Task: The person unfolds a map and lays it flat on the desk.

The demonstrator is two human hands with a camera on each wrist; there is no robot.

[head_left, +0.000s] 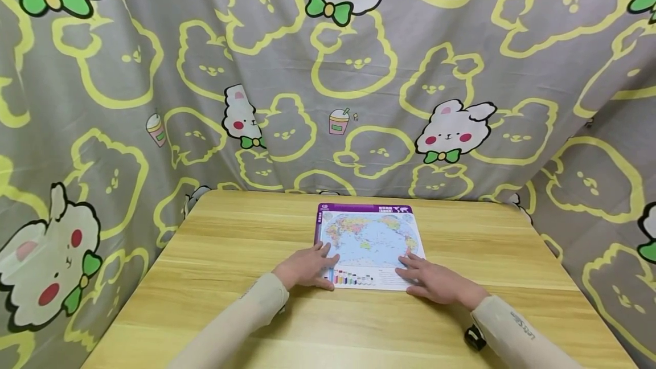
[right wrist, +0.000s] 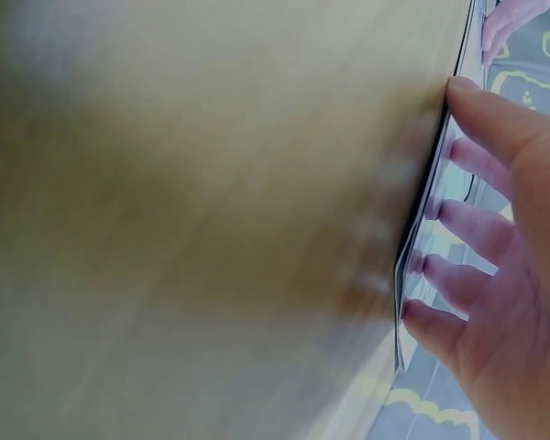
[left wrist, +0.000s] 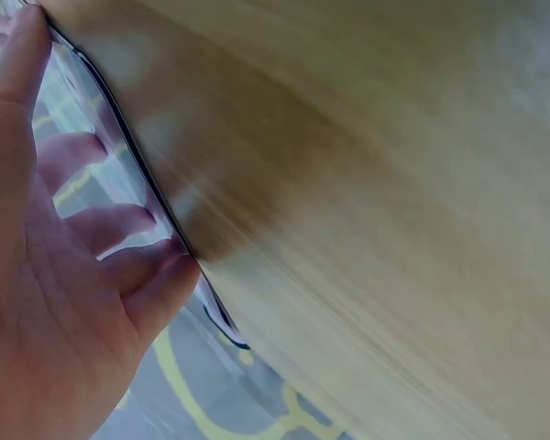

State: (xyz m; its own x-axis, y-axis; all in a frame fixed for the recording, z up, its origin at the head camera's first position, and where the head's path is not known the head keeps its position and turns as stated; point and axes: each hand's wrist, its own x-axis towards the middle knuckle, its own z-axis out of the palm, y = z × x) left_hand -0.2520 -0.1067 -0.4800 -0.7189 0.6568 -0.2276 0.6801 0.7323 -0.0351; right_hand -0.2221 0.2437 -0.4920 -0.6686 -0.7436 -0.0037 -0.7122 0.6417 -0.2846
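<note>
A flat world map sheet [head_left: 366, 244] with a purple top border lies on the wooden table. On its lower left side rests the left hand [head_left: 307, 266], fingers spread over the edge and thumb at the bottom corner. The right hand [head_left: 438, 279] touches the lower right side, its fingertips on the printed surface. In the left wrist view, the left hand's fingertips [left wrist: 174, 266] press along the sheet's dark edge. The right wrist view shows the right hand's spread fingers [right wrist: 477, 229] on the sheet, thumb at its rim. Neither hand curls round anything.
The wooden table [head_left: 230, 232] extends around the sheet on all sides. Behind and beside it hangs a grey curtain [head_left: 287, 73] printed with yellow outlines and white rabbits. A black band [head_left: 475, 337] shows at the right sleeve's cuff.
</note>
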